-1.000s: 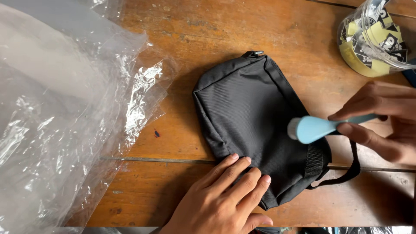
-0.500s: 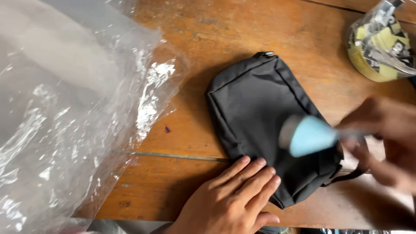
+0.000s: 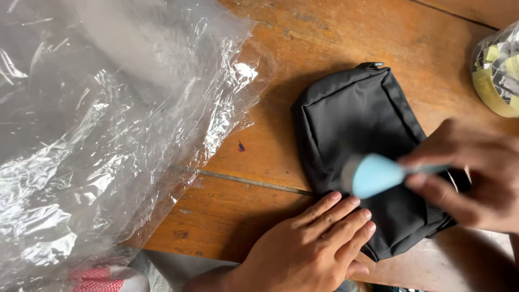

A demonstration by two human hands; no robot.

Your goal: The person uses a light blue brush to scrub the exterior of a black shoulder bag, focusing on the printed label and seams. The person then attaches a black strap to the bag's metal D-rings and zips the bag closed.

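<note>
Pouch [image 3: 362, 135] of black fabric lies flat on the wooden surface [image 3: 259, 216], right of centre and toward the near edge, its zipper pull at the far end. It looks soft and light: the cloth sags and creases, so it would likely fold or slide under a push unless pinned, and the firmer seamed edges or the strap end on the right seem the surest places to take hold. Whether anything is inside cannot be told; it lies fairly flat.

From the left: a large sheet of crinkled clear plastic [image 3: 108, 140] covers the left part of the surface and hangs over the near edge; it looks thin, slippery and empty. Next comes bare wood with a seam between the boards.

The left hand [image 3: 308, 249] rests palm down at the near edge, its fingers [image 3: 346, 216] spread flat, pressing the near edge of the pouch and closed around nothing. Just beyond them a light blue brush [image 3: 373, 174], blurred, hovers on or just over the cloth. The right hand [image 3: 476, 173] grips its handle, fingers closed around it.

At the far right edge stands a clear plastic-wrapped tub [image 3: 500, 75], holding small yellow and pale pieces too small to identify.
</note>
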